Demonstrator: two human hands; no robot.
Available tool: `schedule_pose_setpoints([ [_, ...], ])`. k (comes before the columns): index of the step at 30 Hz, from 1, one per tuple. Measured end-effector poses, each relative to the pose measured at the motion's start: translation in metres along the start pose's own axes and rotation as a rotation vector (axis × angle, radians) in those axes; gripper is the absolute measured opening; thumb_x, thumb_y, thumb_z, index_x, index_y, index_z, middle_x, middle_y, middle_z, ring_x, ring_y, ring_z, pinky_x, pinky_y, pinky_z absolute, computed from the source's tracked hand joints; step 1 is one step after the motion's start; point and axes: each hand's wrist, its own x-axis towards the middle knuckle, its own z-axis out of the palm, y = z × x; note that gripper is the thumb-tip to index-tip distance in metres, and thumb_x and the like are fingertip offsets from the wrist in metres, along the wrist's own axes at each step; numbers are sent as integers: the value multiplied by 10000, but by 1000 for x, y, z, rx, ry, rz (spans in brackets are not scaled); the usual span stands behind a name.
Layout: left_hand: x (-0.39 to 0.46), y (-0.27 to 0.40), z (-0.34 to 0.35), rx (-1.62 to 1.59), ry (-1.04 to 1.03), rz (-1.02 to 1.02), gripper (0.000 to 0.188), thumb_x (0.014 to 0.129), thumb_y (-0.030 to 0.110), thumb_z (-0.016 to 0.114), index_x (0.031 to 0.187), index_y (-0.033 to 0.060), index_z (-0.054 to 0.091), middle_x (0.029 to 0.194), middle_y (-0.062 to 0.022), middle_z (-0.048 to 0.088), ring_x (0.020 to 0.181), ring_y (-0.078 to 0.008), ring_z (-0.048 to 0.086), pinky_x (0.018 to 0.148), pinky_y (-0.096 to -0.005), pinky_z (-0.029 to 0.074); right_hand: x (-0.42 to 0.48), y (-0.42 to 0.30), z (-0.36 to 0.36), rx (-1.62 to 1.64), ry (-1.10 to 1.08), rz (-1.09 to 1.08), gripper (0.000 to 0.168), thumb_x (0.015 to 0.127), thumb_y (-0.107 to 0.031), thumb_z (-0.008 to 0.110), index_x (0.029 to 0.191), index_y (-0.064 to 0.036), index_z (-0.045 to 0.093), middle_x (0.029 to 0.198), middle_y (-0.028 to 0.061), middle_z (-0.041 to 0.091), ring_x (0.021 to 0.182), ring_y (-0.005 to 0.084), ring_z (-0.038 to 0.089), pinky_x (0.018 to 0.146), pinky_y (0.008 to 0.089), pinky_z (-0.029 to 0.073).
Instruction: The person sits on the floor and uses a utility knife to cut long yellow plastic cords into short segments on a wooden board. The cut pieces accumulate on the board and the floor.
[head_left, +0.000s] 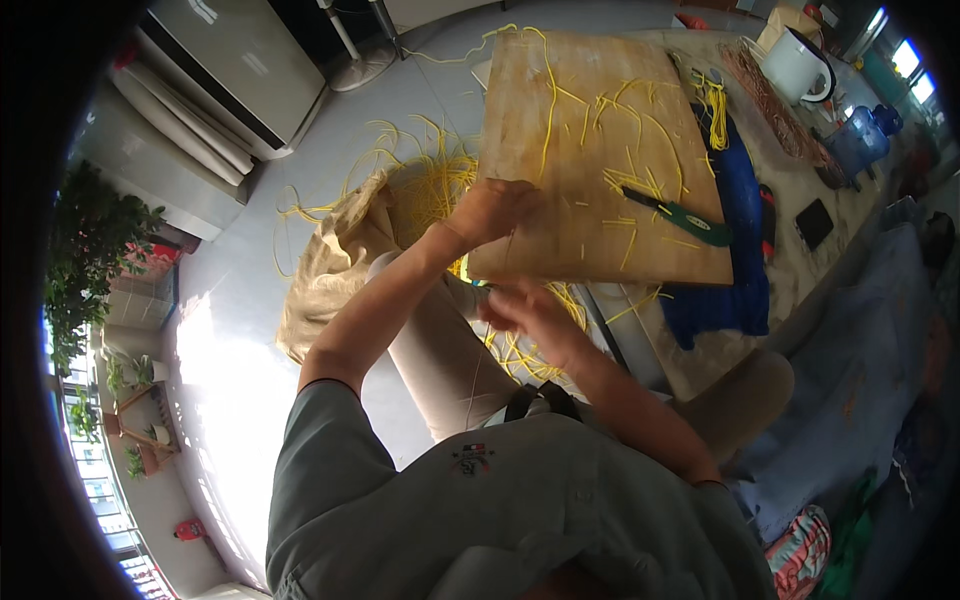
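My left hand (499, 210) is over the left edge of a wooden board (600, 60), its fingers closed on a thin wire (474, 375). That wire runs down past my right hand (529, 307) to my lap. My right hand, blurred, is just below the board's near edge; its grip is unclear. Yellow insulation strips (637, 180) and short cut pieces lie scattered on the board. A green-handled utility knife (686, 221) rests at the board's right side. One long yellow wire (553, 90) trails from the far edge towards my left hand.
Tangled yellow strands (442, 187) lie left of the board beside a tan cloth sack (337, 255). On the right are blue cloth (739, 225), a yellow bundle (716, 120), copper-coloured wires (780, 112), a phone (814, 224), a white enamel mug (795, 67) and a blue plastic bottle (862, 139).
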Motion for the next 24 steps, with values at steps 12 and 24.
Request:
schedule_pose_setpoints([
  [12, -3, 72, -18, -343, -174, 205, 161, 882, 205, 534, 901, 69, 617, 781, -137, 624, 718, -307, 608, 675, -389, 490, -56, -5, -5, 100, 167, -91, 328, 959, -319, 450, 1064, -25, 552, 838, 90, 653, 750, 147, 635, 701, 267, 500],
  [24, -99, 127, 19, -627, -107, -86, 95, 857, 137, 558, 857, 54, 605, 692, -64, 614, 609, -182, 611, 534, -298, 479, -50, -30, -39, 64, 315, -229, 348, 969, -273, 441, 1217, -34, 490, 910, 111, 650, 814, 162, 638, 750, 274, 510],
])
